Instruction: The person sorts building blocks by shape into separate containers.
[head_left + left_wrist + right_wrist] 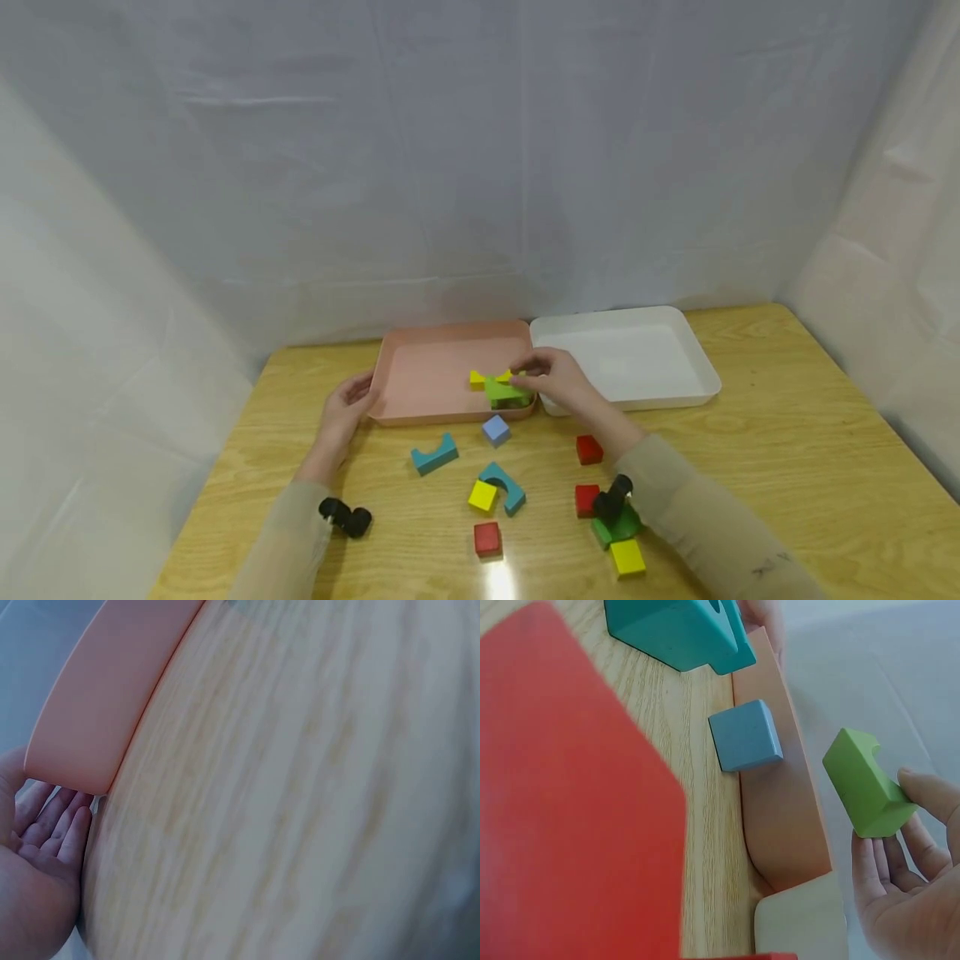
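My left hand [347, 410] is at the left end of the pink tray [420, 371], its thumb by the rim and its fingers against the outer wall; the left wrist view shows the fingers partly hidden behind the tray corner [94, 769]. My right hand [553, 377] pinches a light green block with a curved notch [866, 784] between thumb and fingertips, over the tray's front right corner. A yellow notched block [477, 381] lies inside the tray just beyond the green one, which partly covers it.
A white tray [633, 358] adjoins the pink one on the right. In front lie a light blue cube [496, 431], teal arch blocks [437, 457], a yellow block [483, 497] and a red block [487, 539]. Red, green and yellow blocks [627, 557] sit below my right forearm.
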The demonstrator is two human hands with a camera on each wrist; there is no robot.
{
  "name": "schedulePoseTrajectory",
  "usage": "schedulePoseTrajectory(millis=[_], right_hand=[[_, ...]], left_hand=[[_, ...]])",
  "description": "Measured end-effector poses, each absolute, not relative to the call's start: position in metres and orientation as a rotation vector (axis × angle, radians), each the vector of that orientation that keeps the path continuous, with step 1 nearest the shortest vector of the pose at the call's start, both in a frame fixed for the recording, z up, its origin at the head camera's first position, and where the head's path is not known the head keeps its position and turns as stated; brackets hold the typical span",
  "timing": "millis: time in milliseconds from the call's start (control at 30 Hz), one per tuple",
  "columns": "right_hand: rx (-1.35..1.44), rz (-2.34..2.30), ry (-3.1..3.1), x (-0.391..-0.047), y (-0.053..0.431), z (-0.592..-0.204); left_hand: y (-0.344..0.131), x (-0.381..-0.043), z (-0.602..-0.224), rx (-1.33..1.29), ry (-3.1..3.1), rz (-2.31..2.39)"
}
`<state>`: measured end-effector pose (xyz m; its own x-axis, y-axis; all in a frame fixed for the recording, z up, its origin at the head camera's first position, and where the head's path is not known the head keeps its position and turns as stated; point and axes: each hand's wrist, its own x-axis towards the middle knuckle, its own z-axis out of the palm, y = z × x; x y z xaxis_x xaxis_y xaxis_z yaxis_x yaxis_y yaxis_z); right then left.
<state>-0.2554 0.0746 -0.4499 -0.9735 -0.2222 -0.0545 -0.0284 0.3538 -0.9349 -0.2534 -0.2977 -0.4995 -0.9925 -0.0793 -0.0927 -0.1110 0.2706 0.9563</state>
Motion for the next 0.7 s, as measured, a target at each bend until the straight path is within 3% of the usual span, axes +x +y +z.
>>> schedulePoseTrajectory(millis=[700], right_hand=[[-0.314, -1.767, 2.436, -0.257, 0.044, -0.452]], left_hand=[[-0.297, -0.253, -0.499, -0.195, 2.485, 1.853]])
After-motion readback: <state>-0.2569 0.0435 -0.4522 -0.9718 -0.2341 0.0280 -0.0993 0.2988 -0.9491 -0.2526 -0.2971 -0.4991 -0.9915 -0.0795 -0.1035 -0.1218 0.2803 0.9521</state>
